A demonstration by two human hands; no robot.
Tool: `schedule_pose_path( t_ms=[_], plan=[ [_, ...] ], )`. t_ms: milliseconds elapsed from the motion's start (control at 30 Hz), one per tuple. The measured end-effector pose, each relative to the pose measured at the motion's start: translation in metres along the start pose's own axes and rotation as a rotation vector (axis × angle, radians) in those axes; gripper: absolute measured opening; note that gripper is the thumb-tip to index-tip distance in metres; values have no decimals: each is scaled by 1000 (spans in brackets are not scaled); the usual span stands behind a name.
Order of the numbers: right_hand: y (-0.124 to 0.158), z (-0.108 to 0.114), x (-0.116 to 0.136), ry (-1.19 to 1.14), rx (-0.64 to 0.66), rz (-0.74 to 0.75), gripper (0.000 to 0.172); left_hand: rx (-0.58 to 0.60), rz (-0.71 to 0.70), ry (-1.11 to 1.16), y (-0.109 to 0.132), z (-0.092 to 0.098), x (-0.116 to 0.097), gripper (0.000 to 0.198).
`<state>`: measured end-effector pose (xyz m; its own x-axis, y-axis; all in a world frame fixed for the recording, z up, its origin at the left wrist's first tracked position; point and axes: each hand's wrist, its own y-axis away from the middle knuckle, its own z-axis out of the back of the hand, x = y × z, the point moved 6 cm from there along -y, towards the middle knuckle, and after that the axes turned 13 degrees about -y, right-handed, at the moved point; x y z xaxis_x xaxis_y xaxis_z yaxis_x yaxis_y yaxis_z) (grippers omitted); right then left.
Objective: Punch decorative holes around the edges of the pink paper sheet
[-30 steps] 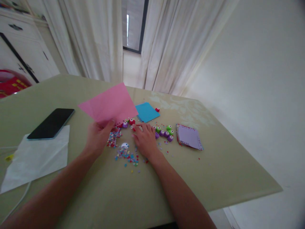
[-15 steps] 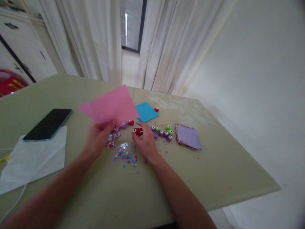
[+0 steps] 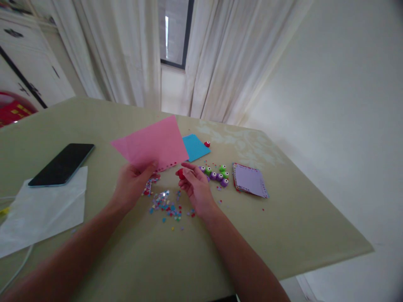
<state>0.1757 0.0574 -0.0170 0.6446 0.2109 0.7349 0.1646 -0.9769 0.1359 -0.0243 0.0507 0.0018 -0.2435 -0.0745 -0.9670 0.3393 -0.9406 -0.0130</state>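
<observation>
Fingers pinch: right hand (image 3: 199, 191), red punch (image 3: 180, 174); left hand (image 3: 130, 184), pink paper (image 3: 154, 142) at the punch's ten o'clock (edge-held, it could droop).

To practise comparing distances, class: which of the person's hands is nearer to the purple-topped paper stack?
Right. The right hand, holding a small red object, is left of the purple-topped paper stack, apart from it; the left hand, holding pink paper, is farther left.

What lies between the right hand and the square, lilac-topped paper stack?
In the head view, small purple and green pieces with eye-like tops, plus tiny scattered coloured confetti.
</observation>
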Motion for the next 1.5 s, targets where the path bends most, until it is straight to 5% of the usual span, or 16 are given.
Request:
schedule_pose_path(
  t_ms=[800,1500],
  plan=[
    [2,0,5,205,24,94,30,123,-72,-61,6,-6,-9,41],
    [-1,4,3,194,27,73,33,119,-96,-68,5,-6,-6,41]
  ],
)
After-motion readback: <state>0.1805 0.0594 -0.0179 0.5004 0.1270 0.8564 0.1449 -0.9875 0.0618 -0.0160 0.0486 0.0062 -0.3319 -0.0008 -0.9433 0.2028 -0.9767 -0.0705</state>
